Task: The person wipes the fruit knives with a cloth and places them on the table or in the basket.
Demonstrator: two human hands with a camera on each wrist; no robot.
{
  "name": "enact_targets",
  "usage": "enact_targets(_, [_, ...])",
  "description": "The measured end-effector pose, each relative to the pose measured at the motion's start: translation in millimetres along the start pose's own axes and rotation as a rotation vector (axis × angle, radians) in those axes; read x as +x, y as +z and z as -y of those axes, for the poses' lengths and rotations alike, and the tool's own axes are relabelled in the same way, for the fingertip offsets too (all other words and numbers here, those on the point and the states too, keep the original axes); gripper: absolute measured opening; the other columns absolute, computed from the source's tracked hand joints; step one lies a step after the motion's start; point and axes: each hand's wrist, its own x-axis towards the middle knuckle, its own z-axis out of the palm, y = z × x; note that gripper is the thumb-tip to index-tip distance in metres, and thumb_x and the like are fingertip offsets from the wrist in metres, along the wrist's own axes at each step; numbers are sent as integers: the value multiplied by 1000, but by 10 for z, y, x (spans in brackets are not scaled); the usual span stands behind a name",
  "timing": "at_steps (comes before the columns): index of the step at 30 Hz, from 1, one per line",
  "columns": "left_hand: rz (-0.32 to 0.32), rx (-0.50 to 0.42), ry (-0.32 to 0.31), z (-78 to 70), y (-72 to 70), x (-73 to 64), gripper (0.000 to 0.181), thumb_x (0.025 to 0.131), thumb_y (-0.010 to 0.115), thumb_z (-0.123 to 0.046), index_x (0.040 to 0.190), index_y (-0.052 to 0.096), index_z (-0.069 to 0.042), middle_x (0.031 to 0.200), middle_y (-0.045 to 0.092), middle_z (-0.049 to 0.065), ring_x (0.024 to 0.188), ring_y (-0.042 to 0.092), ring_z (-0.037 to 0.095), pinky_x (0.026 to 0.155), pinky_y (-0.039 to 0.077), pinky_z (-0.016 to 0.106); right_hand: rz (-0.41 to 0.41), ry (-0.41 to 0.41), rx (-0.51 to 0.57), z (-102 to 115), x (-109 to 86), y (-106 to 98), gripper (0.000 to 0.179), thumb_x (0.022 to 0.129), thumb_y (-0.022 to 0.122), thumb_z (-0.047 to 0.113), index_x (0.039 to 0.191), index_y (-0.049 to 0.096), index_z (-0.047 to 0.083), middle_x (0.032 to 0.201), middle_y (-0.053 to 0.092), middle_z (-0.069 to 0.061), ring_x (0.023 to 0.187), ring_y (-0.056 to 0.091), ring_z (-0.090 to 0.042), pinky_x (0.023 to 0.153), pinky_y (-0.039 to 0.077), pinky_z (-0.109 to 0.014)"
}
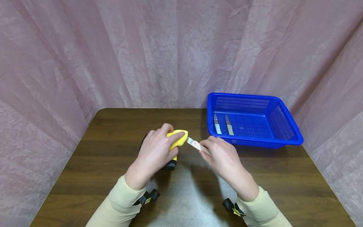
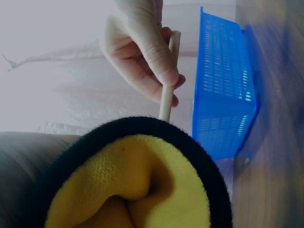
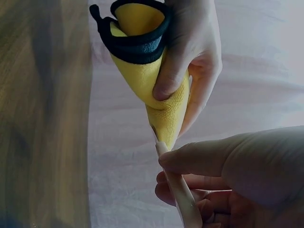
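Note:
My left hand (image 1: 157, 146) grips a yellow cloth (image 1: 182, 134) with dark edging, its thumb pressing the folded cloth in the right wrist view. My right hand (image 1: 222, 154) pinches the cream handle of a small knife (image 1: 195, 144) between thumb and fingers. The handle points down toward my right palm, and the knife's metal blade runs up into the cloth, which hides its tip. In the left wrist view the bunched cloth (image 2: 185, 185) fills the lower part, with the handle (image 2: 167, 102) rising behind its dark border.
A blue perforated basket (image 1: 241, 94) stands at the back right of the brown wooden table (image 1: 113, 129). Inside it, at the left, lie two similar utensils with pale handles, one whitish (image 1: 217, 127) and one cream (image 1: 229, 128). A pink curtain (image 1: 153, 53) hangs behind the table.

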Motion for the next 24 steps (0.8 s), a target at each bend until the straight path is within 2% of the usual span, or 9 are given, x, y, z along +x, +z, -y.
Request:
enact_targets(12, [9,-8,-51,88,-7,-2,54,84,86,-14,137,80,-23,123,65,15,86,72,30,76,54,47,-1,4,-11,-6,-11,-2,15,90,90,12,104,83,12,89,70,2,77,65,-22,63,52,-38])
enact_targets(24, [-14,-18,-92,183,-47,-13,55,83,84,-11,137,80,-22,120,65,15,81,70,32,75,53,50,5,19,-18,-8,-7,-23,16,91,90,13,106,84,13,90,71,3,79,65,-21,64,52,-38])
